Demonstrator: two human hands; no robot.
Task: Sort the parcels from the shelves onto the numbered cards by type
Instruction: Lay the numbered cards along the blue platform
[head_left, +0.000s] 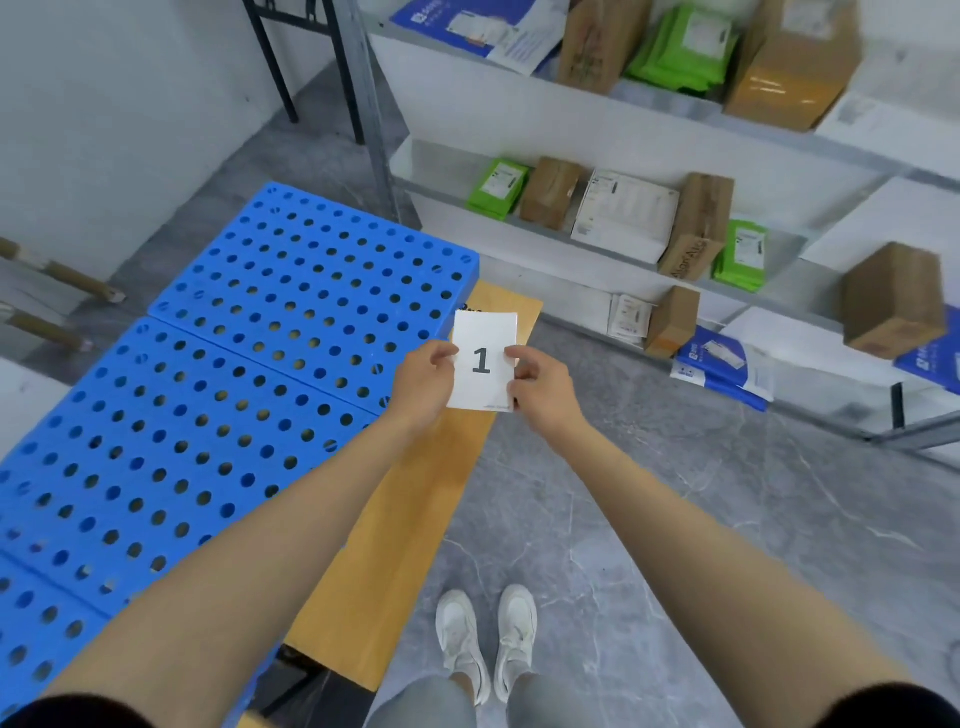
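A white card printed with a "1" (483, 332) is held out in front of me. My left hand (423, 382) pinches its left edge and my right hand (543, 389) pinches its right edge. More than one card seems stacked behind it. On the shelves to the right lie the parcels: green bags (497, 188), brown cartons (549, 192), a white mailer (623, 215) and blue-and-white mailers (719, 366). A blue perforated pallet (218, 364) lies on the left.
A wooden board (410, 519) runs along the pallet's right side under my arms. The grey shelf frame (374, 104) stands at the back. My white shoes (488, 639) are on the grey marble floor. A brown carton (891, 301) overhangs the right shelf.
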